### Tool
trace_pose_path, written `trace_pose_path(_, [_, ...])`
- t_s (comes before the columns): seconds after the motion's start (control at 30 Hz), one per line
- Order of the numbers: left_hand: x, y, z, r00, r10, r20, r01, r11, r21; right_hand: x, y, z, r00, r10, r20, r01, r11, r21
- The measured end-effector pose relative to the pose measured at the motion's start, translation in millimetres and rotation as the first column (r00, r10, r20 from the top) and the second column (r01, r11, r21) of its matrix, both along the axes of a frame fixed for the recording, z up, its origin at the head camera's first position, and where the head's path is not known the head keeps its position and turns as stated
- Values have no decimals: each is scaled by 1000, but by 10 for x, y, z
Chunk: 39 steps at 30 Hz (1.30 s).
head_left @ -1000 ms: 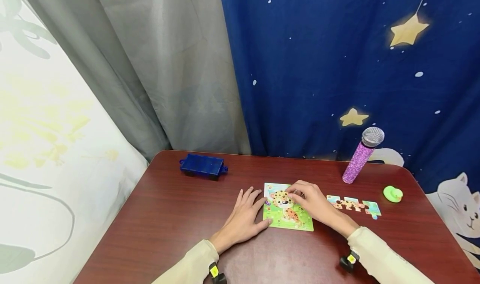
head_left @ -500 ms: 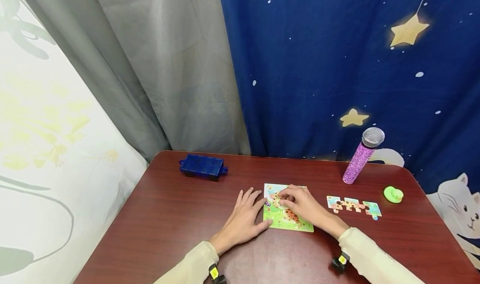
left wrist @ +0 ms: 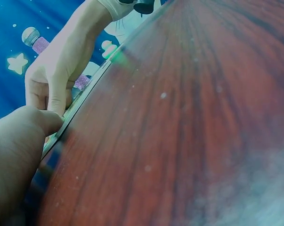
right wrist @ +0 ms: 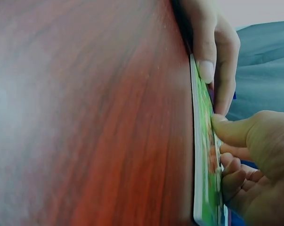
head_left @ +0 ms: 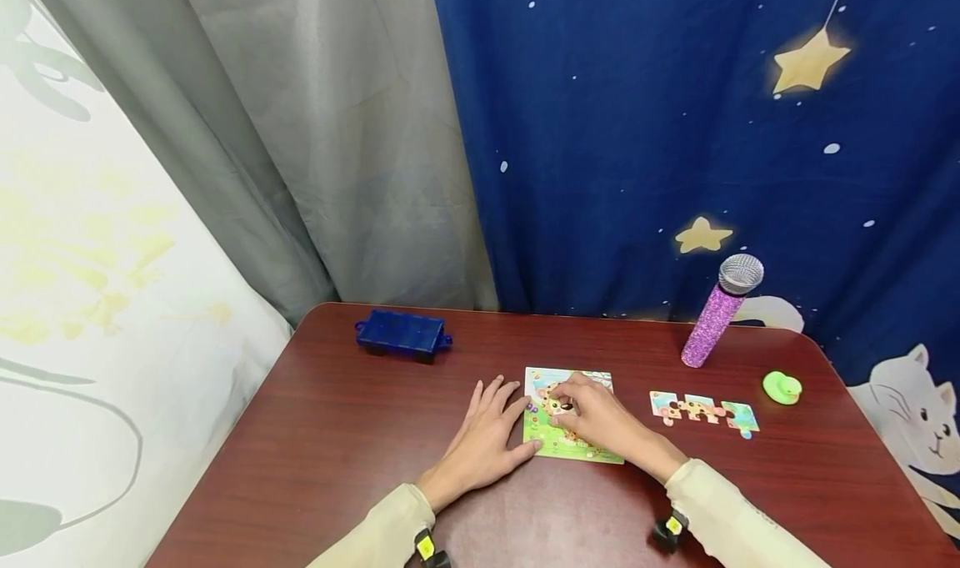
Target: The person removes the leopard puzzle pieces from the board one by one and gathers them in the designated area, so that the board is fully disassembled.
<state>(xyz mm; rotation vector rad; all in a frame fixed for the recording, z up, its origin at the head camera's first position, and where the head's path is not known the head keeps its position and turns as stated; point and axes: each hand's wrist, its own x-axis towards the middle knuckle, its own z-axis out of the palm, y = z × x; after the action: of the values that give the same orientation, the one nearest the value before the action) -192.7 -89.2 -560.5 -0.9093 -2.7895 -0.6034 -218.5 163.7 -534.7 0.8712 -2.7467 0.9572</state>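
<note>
nearest the person, the tabletop [head_left: 555, 514] stretches between the two sleeves and the near edge of the puzzle board [head_left: 543, 426], giving the forearms room to slide. the left hand [head_left: 486, 434] lies at the board's left edge, its fingers spread and grasping nothing, the thumb resting over the board's border, probably to steady it. the board lies flat, showing a leopard picture on green. the right hand [head_left: 600, 418] is over its middle, fingers curled down with thumb and fingertips on the picture; whether they pinch a piece i cannot tell.

to the right of the board, just clear of its edge, three loose puzzle pieces [head_left: 701, 409] lie in a row. so the puzzle looks only partly together, with those three outside it; any gaps they belong to are hidden under the right hand.

farther right of the board sits a green toy duck [head_left: 782, 388]. beyond the board, a purple microphone [head_left: 712, 309] stands to the right and a blue toy wagon [head_left: 401, 334] to the left, both well apart from it, leaving room for sideways moves. the tabletop's far edge runs behind them, before the blue curtain [head_left: 600, 176].
</note>
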Motion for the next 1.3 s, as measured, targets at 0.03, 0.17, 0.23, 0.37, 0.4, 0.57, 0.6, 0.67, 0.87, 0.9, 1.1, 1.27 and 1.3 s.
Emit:
trace_pose_path(0.03, [-1,0,-2,1000,1,-2,-1,1000,0,7,-14,4,1000,-3,-6,3,1000,14])
trace_pose_path(0.17, [-7,1,-11,1000,2,-13,-2,1000,2,18,-53,13,999,-2,-37,3,1000,29])
trace_pose_path(0.23, [-9,3,-14,1000,2,-15,-2,1000,1,-2,-48,-24,998,20,-59,-19,1000,19])
trace_pose_path(0.37, [-9,7,-12,1000,1,-9,-1,1000,0,-6,-64,15,1000,15,-21,-14,999,40])
trace_pose_path(0.4, [-9,9,-11,1000,1,-5,-1,1000,-1,-14,-65,26,1000,10,2,-10,999,52])
trace_pose_path(0.57, [-11,16,-5,1000,3,-6,-3,1000,-2,-58,-62,23,995,2,103,-8,998,59])
trace_pose_path(0.6, [-10,16,-5,1000,3,-7,-3,1000,-1,-59,-65,20,994,-1,111,-5,999,54])
trace_pose_path(0.67, [-6,15,1,1000,4,-7,-4,1000,1,-4,-114,112,990,-33,135,25,998,59])
trace_pose_path(0.87, [-4,11,-6,1000,8,-17,-8,1000,2,24,-87,53,997,-23,78,24,1000,-10])
trace_pose_path(0.9, [-5,12,-9,1000,9,-19,-9,1000,2,26,-75,43,997,-22,78,24,999,-31])
trace_pose_path(1.1, [-10,9,-11,1000,10,-16,-10,1000,4,20,-2,17,987,-18,161,51,978,-201])
trace_pose_path(1.27, [-12,10,-10,1000,10,-16,-10,1000,-2,17,65,35,955,-34,294,135,935,-329])
trace_pose_path(1.3, [-12,10,-9,1000,11,-16,-11,1000,-2,16,78,42,950,-29,312,144,925,-353])
